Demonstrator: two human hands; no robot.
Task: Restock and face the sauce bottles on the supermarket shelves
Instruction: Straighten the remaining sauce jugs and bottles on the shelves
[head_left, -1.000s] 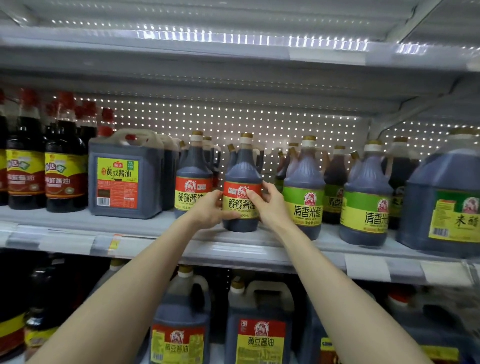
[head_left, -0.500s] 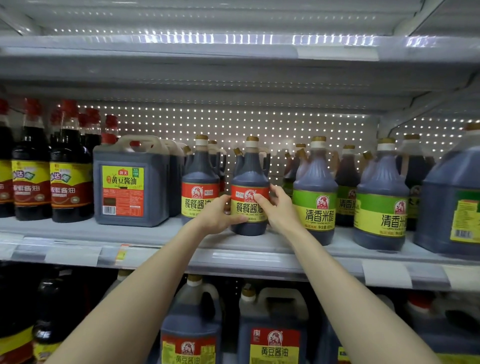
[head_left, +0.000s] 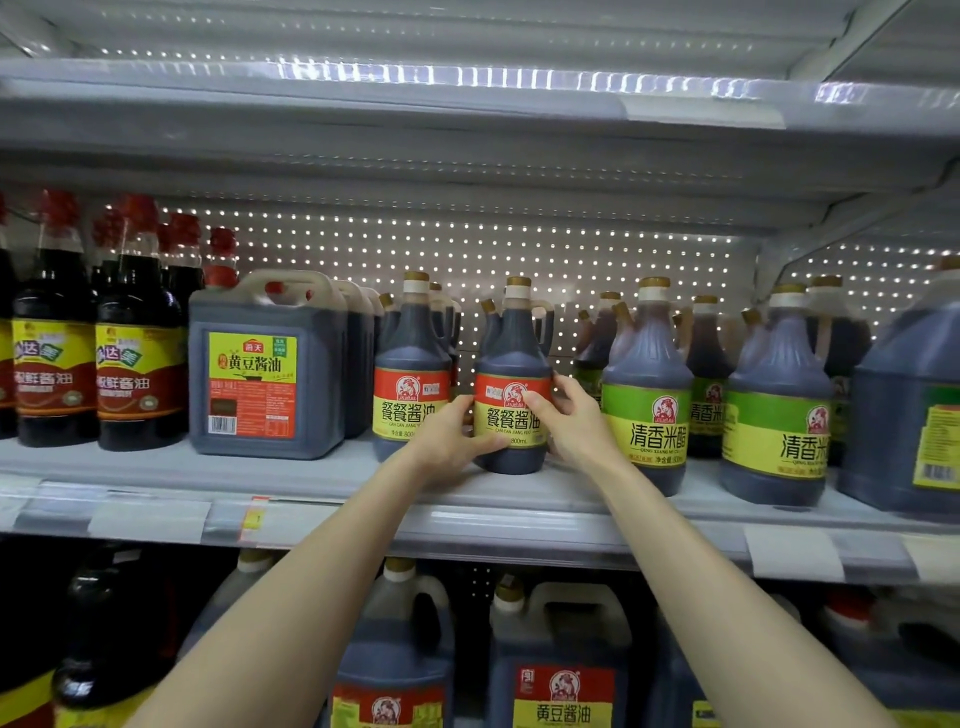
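Note:
A dark soy sauce bottle (head_left: 511, 358) with a red and yellow label stands upright on the middle shelf (head_left: 322, 499), label facing me. My left hand (head_left: 449, 441) grips its lower left side, thumb across the label's bottom edge. My right hand (head_left: 574, 418) grips its right side, fingers curled onto the label. A matching soy sauce bottle (head_left: 410, 374) stands just to its left, with more behind both.
Green-labelled vinegar bottles (head_left: 647, 395) stand close on the right, then a large jug (head_left: 906, 410). A square soy jug (head_left: 265, 369) and red-capped bottles (head_left: 140, 353) fill the left. Big handled jugs (head_left: 558, 660) sit on the shelf below. An upper shelf (head_left: 467, 111) overhangs.
Both hands have stayed on the same bottle, which looks turned slightly so its label faces forward more squarely. The view has shifted a little.

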